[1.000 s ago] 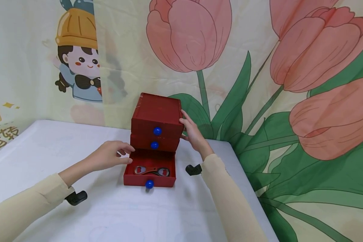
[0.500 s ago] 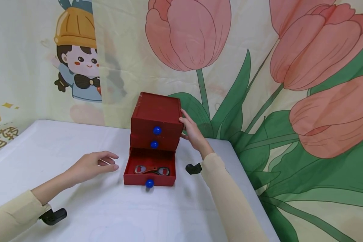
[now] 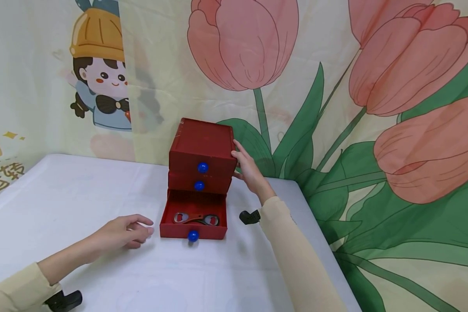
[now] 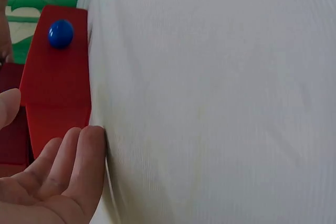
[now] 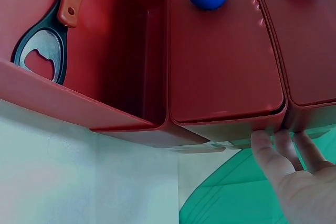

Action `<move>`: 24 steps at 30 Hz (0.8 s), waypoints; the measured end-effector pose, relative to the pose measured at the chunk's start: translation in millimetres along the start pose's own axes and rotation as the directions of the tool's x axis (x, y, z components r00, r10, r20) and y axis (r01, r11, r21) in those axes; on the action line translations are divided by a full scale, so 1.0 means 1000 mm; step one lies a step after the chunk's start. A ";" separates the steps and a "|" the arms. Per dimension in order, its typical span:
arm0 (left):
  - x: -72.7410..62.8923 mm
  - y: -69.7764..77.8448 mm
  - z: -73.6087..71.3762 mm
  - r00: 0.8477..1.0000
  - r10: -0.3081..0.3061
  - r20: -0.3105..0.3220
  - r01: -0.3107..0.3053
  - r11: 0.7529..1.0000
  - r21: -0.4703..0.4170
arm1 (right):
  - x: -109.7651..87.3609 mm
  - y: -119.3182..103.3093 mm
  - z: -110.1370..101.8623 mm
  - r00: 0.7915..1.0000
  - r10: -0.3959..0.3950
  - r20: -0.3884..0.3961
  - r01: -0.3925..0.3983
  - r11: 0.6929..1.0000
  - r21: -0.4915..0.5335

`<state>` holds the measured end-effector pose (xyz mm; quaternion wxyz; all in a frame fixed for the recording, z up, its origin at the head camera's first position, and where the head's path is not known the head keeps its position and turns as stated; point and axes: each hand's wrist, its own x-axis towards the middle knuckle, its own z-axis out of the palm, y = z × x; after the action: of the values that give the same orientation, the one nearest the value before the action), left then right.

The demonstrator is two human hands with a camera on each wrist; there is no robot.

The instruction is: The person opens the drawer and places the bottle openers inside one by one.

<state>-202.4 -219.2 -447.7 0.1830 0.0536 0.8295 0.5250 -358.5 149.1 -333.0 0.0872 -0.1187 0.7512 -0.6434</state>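
Note:
A red chest [image 3: 204,136] of three stacked drawers with blue knobs stands on the table. Its bottom drawer [image 3: 212,233] is pulled out, while the upper two are closed. Inside the drawer lie two bottle openers: an orange-handled one [image 5: 74,1] and a black one [image 5: 44,40], their handles overlapping. My left hand [image 3: 121,234] holds nothing and hovers low over the table, left of the drawer, fingers loosely bent. The right hand [image 3: 251,171] touches the chest's upper right side with extended fingers [image 5: 270,156]; the right wrist view shows the fingertips at the side edges of the upper drawers.
A white cloth covers the table [image 3: 140,277]. Behind it hangs a curtain [image 3: 160,86] printed with tulips and a cartoon child. The table's right edge [image 3: 321,236] runs beyond my right forearm. A black wrist device [image 3: 249,218] sits at each sleeve.
My left hand has drawn back from the open drawer's left side, moving left and then down toward me. The right hand stays against the chest; drawer and bottle openers have not moved.

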 end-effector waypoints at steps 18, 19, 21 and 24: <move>0.004 0.000 0.030 0.968 -0.120 0.219 0.184 0.934 -0.305 | 0.002 0.001 0.001 1.000 -0.009 0.014 0.009 1.000 0.009; 0.004 0.001 0.032 0.966 -0.117 0.229 0.189 0.929 -0.319 | 0.002 0.001 0.001 1.000 -0.008 0.013 0.008 1.000 0.011; 0.006 0.002 0.036 0.962 -0.111 0.250 0.196 0.918 -0.345 | 0.002 0.002 0.000 1.000 -0.006 0.010 0.006 1.000 0.014; 0.009 0.005 0.044 0.955 -0.099 0.279 0.206 0.899 -0.387 | 0.001 0.002 0.000 1.000 -0.005 0.008 0.005 1.000 0.019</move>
<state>-195.4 -177.0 -462.7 0.3349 0.0145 0.6715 0.6608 -359.8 149.4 -335.3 0.0898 -0.1222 0.7443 -0.6503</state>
